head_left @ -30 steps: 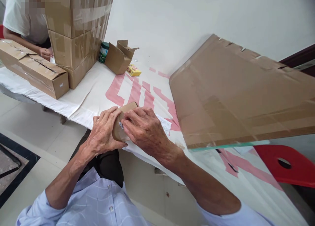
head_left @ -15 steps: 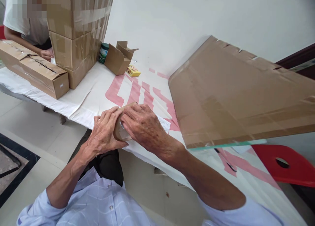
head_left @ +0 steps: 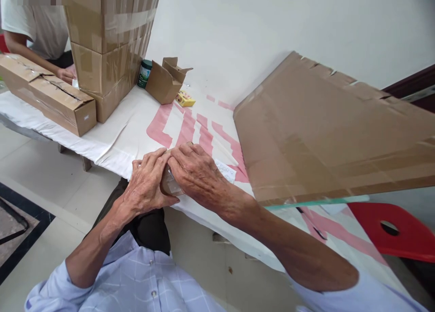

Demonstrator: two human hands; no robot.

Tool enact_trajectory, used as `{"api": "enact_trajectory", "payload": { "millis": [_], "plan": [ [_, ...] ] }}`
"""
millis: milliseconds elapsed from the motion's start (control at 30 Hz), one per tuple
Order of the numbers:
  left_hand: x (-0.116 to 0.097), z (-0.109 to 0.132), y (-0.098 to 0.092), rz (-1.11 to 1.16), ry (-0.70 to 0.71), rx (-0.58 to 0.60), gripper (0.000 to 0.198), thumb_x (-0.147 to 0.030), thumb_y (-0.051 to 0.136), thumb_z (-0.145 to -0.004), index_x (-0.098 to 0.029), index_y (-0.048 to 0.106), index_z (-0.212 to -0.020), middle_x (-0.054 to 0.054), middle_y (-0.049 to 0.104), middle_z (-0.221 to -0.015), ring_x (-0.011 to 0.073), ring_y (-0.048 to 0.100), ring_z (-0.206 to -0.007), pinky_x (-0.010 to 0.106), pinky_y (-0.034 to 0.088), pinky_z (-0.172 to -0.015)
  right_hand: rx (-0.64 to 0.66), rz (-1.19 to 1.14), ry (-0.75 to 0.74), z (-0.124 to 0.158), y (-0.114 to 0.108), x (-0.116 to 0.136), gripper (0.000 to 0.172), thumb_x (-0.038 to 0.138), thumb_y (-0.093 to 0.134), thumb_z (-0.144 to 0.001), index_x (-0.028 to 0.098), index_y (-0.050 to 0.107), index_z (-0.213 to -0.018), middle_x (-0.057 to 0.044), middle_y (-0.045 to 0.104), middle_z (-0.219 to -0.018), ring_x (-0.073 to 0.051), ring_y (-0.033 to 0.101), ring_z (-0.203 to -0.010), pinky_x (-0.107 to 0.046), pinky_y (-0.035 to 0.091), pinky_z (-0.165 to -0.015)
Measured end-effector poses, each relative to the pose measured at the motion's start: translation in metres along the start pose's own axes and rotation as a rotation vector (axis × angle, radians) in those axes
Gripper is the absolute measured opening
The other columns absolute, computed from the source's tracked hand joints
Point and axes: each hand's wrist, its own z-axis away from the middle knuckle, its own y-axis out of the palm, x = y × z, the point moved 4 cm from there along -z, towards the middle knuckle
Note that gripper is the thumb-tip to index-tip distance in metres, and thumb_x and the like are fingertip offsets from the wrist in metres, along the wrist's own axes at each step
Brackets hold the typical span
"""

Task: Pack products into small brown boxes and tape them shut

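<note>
A small cardboard box (head_left: 171, 185) rests at the near edge of the cloth-covered table, mostly covered by my hands. Something clear and shiny, like tape, shows on its near face. My left hand (head_left: 144, 180) grips the box from the left, thumb along its lower near side and fingers over the top. Curled over the top right of the box is my right hand (head_left: 197, 171), its fingertips hidden behind the knuckles. A white printed sheet (head_left: 225, 170) lies just beyond my right wrist.
Stacked taped cartons (head_left: 113, 62) and a long carton (head_left: 50, 101) stand at left, a co-worker (head_left: 50, 35) behind them. An open carton (head_left: 166, 80), dark green tub (head_left: 144, 74) and yellow packet (head_left: 185, 98) sit at the back. A large cardboard sheet (head_left: 326, 130) leans at right, near a red stool (head_left: 394, 230).
My right hand has flattened and shifted slightly over the box top, and my right elbow has swung outward to the right. My left hand keeps its hold on the box.
</note>
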Motion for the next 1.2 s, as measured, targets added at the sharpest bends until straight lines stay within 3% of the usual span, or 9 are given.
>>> {"api": "enact_trajectory", "payload": {
  "millis": [267, 433, 733, 1033, 1200],
  "plan": [
    [-0.003, 0.001, -0.001, -0.042, 0.005, 0.005, 0.107, -0.033, 0.092, -0.066, -0.020, 0.043, -0.161, 0.021, 0.051, -0.165, 0.0435, 0.048, -0.151, 0.057, 0.043, -0.112, -0.044, -0.134, -0.032, 0.007, 0.004, -0.007, 0.033, -0.004, 0.049, -0.095, 0.012, 0.076, -0.105, -0.014, 0.070, -0.099, -0.030, 0.055, -0.095, -0.044, 0.044, -0.092],
    [-0.003, 0.001, -0.002, -0.061, -0.011, 0.018, 0.108, -0.032, 0.091, -0.067, -0.025, 0.042, -0.163, 0.020, 0.050, -0.166, 0.0434, 0.047, -0.151, 0.057, 0.043, -0.112, -0.096, -0.213, -0.026, 0.013, 0.004, -0.014, 0.025, 0.008, 0.052, -0.104, 0.015, 0.076, -0.108, -0.013, 0.073, -0.104, -0.028, 0.058, -0.102, -0.041, 0.045, -0.089],
    [-0.005, -0.001, -0.002, -0.054, -0.004, 0.025, 0.106, -0.031, 0.092, -0.065, -0.022, 0.044, -0.160, 0.022, 0.050, -0.165, 0.0443, 0.047, -0.151, 0.060, 0.042, -0.112, -0.066, -0.194, -0.042, 0.011, 0.003, -0.015, 0.025, 0.007, 0.056, -0.103, 0.017, 0.078, -0.106, -0.009, 0.076, -0.102, -0.026, 0.060, -0.099, -0.040, 0.045, -0.089],
    [-0.004, 0.000, -0.001, -0.057, 0.003, 0.021, 0.105, -0.033, 0.091, -0.065, -0.021, 0.046, -0.159, 0.022, 0.051, -0.165, 0.0439, 0.048, -0.151, 0.058, 0.042, -0.112, -0.059, -0.249, -0.064, 0.011, 0.003, -0.014, 0.030, 0.005, 0.050, -0.102, 0.014, 0.076, -0.110, -0.013, 0.073, -0.104, -0.029, 0.059, -0.101, -0.044, 0.047, -0.092],
    [-0.002, 0.000, -0.002, -0.065, -0.003, 0.023, 0.105, -0.034, 0.092, -0.066, -0.023, 0.046, -0.159, 0.021, 0.050, -0.166, 0.0442, 0.048, -0.151, 0.058, 0.043, -0.110, -0.189, -0.415, -0.047, 0.020, 0.003, -0.015, 0.027, 0.005, 0.049, -0.102, 0.018, 0.073, -0.099, -0.010, 0.071, -0.098, -0.026, 0.059, -0.095, -0.041, 0.049, -0.087]
  ]
}}
